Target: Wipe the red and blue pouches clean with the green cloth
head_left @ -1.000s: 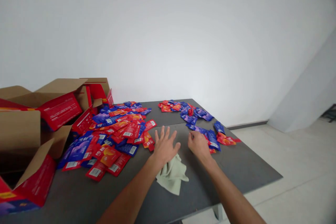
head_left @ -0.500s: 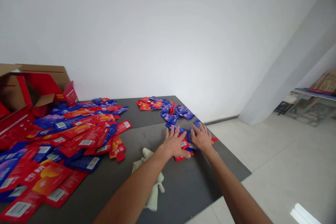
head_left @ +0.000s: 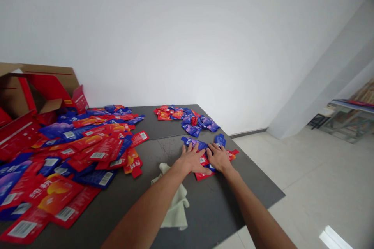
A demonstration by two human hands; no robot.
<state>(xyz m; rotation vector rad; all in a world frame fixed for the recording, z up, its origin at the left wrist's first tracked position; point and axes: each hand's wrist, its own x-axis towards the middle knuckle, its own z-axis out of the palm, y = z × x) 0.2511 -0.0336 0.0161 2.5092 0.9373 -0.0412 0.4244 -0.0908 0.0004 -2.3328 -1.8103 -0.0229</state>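
Note:
On the right half of the dark table, my left hand (head_left: 192, 159) lies with spread fingers over a small group of red and blue pouches. Close beside it, my right hand (head_left: 219, 158) rests on the same group, fingers stretched out. A blue pouch (head_left: 220, 139) shows just past the right hand, and a red pouch (head_left: 203, 175) pokes out below the left. Part of this group is hidden under both palms. Under my left forearm lies a crumpled pale green cloth (head_left: 175, 212).
A large heap of red and blue pouches (head_left: 99, 149) covers the table's left side. Behind it stand open red cardboard boxes (head_left: 20, 132). A smaller pile of pouches (head_left: 187, 118) lies at the table's far edge by the wall. A stool (head_left: 320, 118) and another table (head_left: 350, 105) stand far right.
My right hand has slid left, nearer to my left hand, uncovering the blue pouch and more red at the right. The left hand stays nearly in place. The view has shifted slightly.

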